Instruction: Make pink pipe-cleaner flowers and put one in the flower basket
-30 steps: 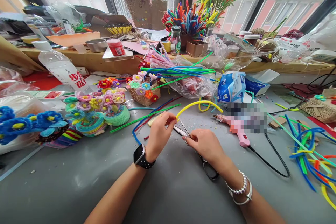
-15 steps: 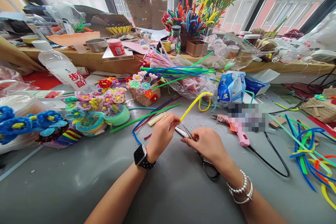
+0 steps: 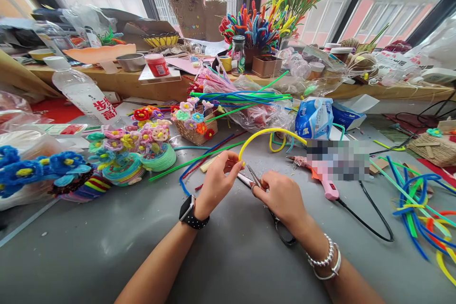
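Observation:
My left hand (image 3: 223, 173), with a watch on its wrist, pinches the near end of a yellow pipe cleaner (image 3: 269, 131). The pipe cleaner arches up and away to the right, toward a blurred patch. In my right hand (image 3: 281, 197) is a pair of scissors (image 3: 253, 176), held with its blades pointing up toward the left fingertips. One black handle loop hangs below the palm. The blades look slightly parted, close to the pipe cleaner's end; whether they touch it I cannot tell.
Pipe-cleaner flower pots (image 3: 123, 168) stand on the left, by a water bottle (image 3: 83, 90). A pink glue gun (image 3: 329, 185) with its cord lies right of my hands. Loose pipe cleaners (image 3: 416, 194) are piled at the far right. A tissue pack (image 3: 314, 118) sits behind.
The yellow pipe cleaner now shows a longer, wider arch reaching farther right. My left fingers have shifted on its end, and the scissor blades look more parted.

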